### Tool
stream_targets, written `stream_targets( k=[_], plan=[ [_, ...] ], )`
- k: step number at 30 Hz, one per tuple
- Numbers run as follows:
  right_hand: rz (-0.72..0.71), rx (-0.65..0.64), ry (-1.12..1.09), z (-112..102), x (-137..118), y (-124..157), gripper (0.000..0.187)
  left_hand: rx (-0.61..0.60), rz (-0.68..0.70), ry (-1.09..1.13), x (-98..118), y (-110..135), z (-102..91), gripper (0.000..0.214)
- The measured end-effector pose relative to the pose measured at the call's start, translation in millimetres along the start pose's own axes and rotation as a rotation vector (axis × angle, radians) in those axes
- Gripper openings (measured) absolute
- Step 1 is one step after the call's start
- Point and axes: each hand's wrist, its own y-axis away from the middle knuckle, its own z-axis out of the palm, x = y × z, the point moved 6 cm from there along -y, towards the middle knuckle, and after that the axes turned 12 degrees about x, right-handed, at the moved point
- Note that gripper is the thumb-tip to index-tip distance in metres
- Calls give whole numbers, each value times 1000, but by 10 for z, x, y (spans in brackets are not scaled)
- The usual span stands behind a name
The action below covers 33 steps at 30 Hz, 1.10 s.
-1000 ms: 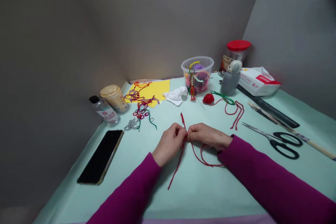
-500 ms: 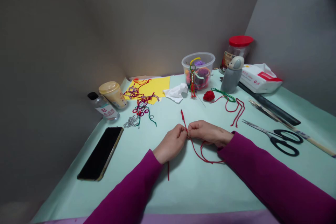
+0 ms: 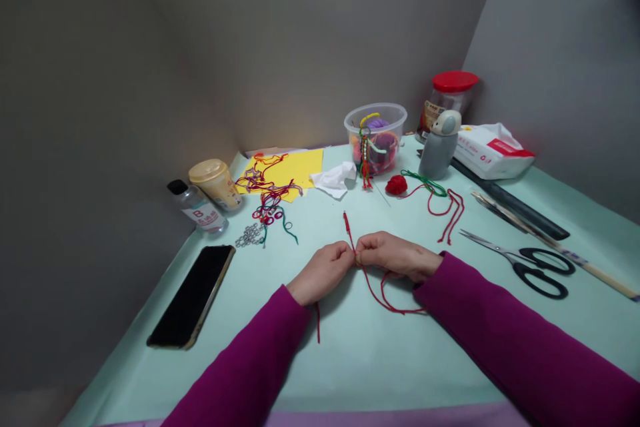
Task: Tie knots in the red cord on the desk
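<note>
Red cord (image 3: 370, 288) runs between my two hands above the table. My left hand (image 3: 324, 271) pinches it, and one loose end hangs out below that wrist. Fingertip to fingertip with it, my right hand (image 3: 393, 255) is closed on the same cord. A thicker, wrapped-looking red end (image 3: 347, 221) points up and away beyond the fingers. Slack loops of the cord lie below my right hand and pass under its sleeve. The exact spot where the fingers grip is hidden.
Scissors (image 3: 530, 263), a bamboo stick (image 3: 600, 267) and a long dark bar (image 3: 520, 203) lie right. Behind are a red yarn ball (image 3: 397, 185), a clear tub (image 3: 375, 111) and crumpled tissue (image 3: 334, 180). Left are a phone (image 3: 193, 297), metal rings (image 3: 250, 235), a bottle (image 3: 205, 213) and tangled threads (image 3: 273, 197).
Both hands stay together on the red cord, with the left fingers shifted slightly. The whole view has tilted a little, so the background things sit slightly lower.
</note>
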Motion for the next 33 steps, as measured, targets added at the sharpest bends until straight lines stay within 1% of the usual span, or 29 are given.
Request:
stream_targets(
  k=[6, 9, 11, 13, 15, 17, 20, 22, 25, 27, 28, 29, 30, 31, 32, 33],
  plan=[
    [-45, 14, 56, -4, -10, -19, 6, -9, -19, 78, -79, -18, 40, 22],
    [-111, 3, 202, -70, -75, 38, 5, -1, -42, 107, -103, -24, 42, 21],
    [-174, 49, 316, -133, -163, 115, 9, 8, -65, 126, -112, -26, 42, 20],
    [-253, 102, 403, -146, -275, 216, 13, 6, -87, 149, -117, -27, 47, 20],
    [-357, 107, 480, -56, -384, 329, 17, -4, -107, 184, -121, -25, 56, 20],
    [-433, 65, 558, 111, -436, 432, 18, -20, -120, 232, -121, -20, 65, 20],
    [-498, 12, 665, 377, -439, 566, 18, -49, -158, 287, -129, -6, 80, 22],
    [-524, -57, 701, 537, -420, 669, 18, -66, -191, 293, -139, 2, 86, 24],
    [-582, -192, 676, 687, -437, 853, 18, -65, -201, 290, -141, -2, 79, 23],
    [-601, -272, 584, 691, -482, 928, 18, -64, -201, 290, -148, -8, 78, 23],
    [-587, -278, 526, 649, -505, 917, 20, -69, -206, 300, -154, -10, 81, 23],
    [-561, -243, 459, 575, -528, 864, 22, -74, -211, 323, -158, -11, 85, 22],
    [-518, -153, 393, 465, -541, 768, 25, -79, -213, 351, -158, -11, 87, 20],
    [-459, -7, 326, 316, -537, 642, 26, -83, -212, 375, -155, -10, 87, 19],
    [-401, 160, 224, 151, -519, 514, 22, -86, -211, 391, -148, -9, 84, 19],
    [-341, 298, 101, 6, -476, 398, 14, -90, -212, 399, -138, -6, 79, 19]
  ],
)
